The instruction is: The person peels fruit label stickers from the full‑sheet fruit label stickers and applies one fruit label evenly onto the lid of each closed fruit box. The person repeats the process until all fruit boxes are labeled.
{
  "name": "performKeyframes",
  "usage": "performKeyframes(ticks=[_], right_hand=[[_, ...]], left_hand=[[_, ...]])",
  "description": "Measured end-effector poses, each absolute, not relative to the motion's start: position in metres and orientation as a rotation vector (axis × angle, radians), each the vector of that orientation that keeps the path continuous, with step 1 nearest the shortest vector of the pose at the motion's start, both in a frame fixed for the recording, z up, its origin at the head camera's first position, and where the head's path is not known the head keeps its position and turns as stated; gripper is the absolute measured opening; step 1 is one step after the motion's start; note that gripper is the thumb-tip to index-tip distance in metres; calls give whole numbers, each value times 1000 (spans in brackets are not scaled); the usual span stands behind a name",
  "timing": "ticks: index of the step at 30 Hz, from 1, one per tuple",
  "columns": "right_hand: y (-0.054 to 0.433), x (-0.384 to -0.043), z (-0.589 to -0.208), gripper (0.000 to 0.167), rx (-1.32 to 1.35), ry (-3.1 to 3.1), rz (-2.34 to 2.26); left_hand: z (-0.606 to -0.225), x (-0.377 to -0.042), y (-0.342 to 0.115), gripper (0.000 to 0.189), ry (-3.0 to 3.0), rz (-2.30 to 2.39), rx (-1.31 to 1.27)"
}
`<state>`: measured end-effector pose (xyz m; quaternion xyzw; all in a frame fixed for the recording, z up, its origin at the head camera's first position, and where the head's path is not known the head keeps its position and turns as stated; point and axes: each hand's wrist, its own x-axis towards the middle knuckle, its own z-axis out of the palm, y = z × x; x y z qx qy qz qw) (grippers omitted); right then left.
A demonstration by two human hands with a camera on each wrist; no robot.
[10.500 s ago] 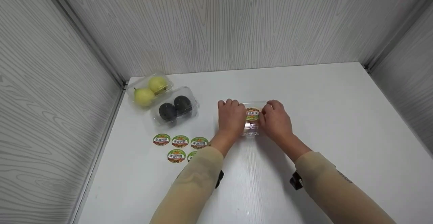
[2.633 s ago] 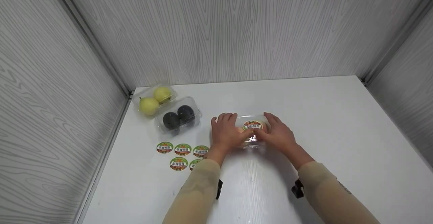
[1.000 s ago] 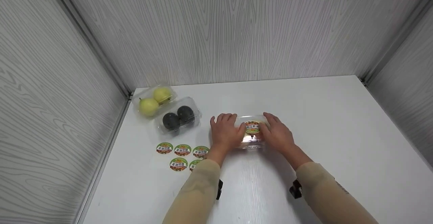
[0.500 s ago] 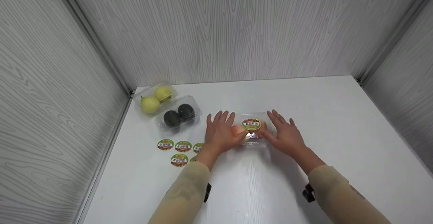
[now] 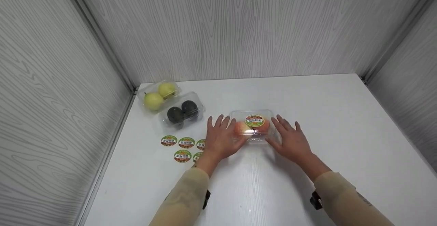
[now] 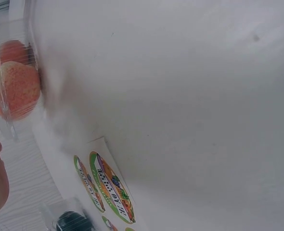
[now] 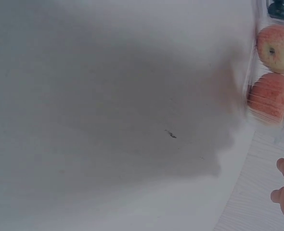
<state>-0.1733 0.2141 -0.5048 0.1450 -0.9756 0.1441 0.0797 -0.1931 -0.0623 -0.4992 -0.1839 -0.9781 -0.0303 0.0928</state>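
Observation:
A clear plastic clamshell box [image 5: 239, 114] with two red-yellow apples [image 5: 242, 129] inside lies on the white table, its lid down. An oval fruit sticker [image 5: 254, 120] sits on top of the lid. My left hand [image 5: 220, 140] is at the box's left side, fingers spread and straight, fingertips right at its edge. On the other side, my right hand [image 5: 290, 140] is spread the same way, with its thumb by the front right corner. Both wrist views show the apples [image 6: 17, 89] [image 7: 272, 98] through the box's clear wall.
At the back left stand a clear box with two yellow-green pears [image 5: 153, 101] and another with two dark round fruits [image 5: 175, 115]. Several oval stickers [image 5: 182, 156] lie left of my left forearm, which covers part of them. Wood-grain panels [image 5: 218, 31] border the table.
Earlier both hands held the box closely, thumbs pressing over the sticker. Now the hands have drawn apart to either side with fingers spread, uncovering the apples and sticker.

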Motion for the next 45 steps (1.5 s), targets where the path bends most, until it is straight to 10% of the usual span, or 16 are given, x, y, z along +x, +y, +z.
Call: performKeyframes(ticks=[45], right_hand=[[271,-210,-509,67,358,-2982,315]], left_hand=[[-497,-247,15,76,-2916,94,-631]])
